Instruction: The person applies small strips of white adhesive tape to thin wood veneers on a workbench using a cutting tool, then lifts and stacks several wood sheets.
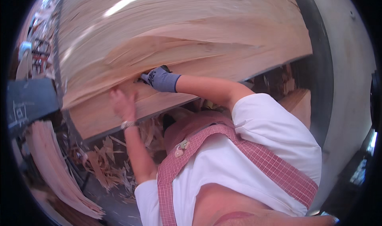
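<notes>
The person's two hands are together over broad, pale wood veneer (191,35), which stretches from beneath them far out ahead and to both sides. The left hand (123,103), bare and wearing a bracelet (129,124) at the wrist, has its fingers spread low over the near strip of wood; it is blurred, and whether it presses down or just hovers cannot be told. The right hand (161,79), in a grey-blue glove (169,82), is just beside it, further to the right, with its fingers curled in and seemingly closed on a small dark object (140,80), whose kind is unclear.

The work on the veneer looks partway along. Right by the hands, a rippled upper layer ends in a raised, uneven edge, with a flatter strip showing on the near side. That edge runs on to either side of the hands, so dealing with it appears unfinished; how much is left cannot be judged.

Below the left hand, torn wood scraps (105,162) lie heaped, and further left of it are long, pale strips (55,166) and a dark block (32,102) with light markings.
</notes>
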Demonstrator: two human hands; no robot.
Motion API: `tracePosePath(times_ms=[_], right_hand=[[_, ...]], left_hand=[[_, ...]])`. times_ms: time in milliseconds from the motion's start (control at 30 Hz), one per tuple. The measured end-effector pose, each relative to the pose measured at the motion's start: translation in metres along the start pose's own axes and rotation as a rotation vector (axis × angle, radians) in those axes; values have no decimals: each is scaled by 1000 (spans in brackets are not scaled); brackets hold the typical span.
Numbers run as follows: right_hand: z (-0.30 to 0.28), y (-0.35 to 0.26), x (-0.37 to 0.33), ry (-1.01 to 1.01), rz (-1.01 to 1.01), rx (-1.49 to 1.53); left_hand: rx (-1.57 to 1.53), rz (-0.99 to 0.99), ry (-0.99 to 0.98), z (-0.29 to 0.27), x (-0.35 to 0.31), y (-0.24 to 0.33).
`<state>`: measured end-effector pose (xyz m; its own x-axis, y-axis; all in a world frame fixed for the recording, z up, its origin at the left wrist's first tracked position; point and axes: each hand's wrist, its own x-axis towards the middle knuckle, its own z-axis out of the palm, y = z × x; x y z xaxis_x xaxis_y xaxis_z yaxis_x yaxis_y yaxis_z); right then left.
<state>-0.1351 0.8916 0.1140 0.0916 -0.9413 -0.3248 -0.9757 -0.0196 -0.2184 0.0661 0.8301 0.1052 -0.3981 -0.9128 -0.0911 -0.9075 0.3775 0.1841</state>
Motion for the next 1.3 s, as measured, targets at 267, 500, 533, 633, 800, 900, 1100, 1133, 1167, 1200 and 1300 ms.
tracePosePath(times_ms=[267, 500, 533, 633, 800, 900, 1100, 1133, 1167, 1200, 1300], right_hand=[[16, 160, -163, 30, -17, -96], [43, 289, -261, 68, -19, -64], [37, 314, -289, 64, 13, -32], [27, 369, -335, 37, 78, 118], [24, 414, -379, -37, 24, -89], [41, 487, -434, 61, 28, 88], [15, 628, -551, -112, 120, -38], [17, 654, -569, -108, 117, -29], [21, 685, -584, -99, 107, -27], [26, 707, -598, -87, 102, -24], [52, 719, -586, -143, 98, -1]], left_hand=[[121, 149, 5, 37, -9, 54], [7, 153, -8, 47, -72, 290], [17, 154, -21, 49, -66, 278], [80, 212, -26, 71, -65, 293], [28, 271, -51, 89, -110, 479], [-25, 177, -62, 88, -116, 480], [10, 224, -4, 101, -115, 456], [71, 170, -53, 96, -110, 460], [131, 111, -92, 92, -106, 468], [192, 57, -129, 89, -105, 484], [226, 333, 91, 146, -122, 630]])
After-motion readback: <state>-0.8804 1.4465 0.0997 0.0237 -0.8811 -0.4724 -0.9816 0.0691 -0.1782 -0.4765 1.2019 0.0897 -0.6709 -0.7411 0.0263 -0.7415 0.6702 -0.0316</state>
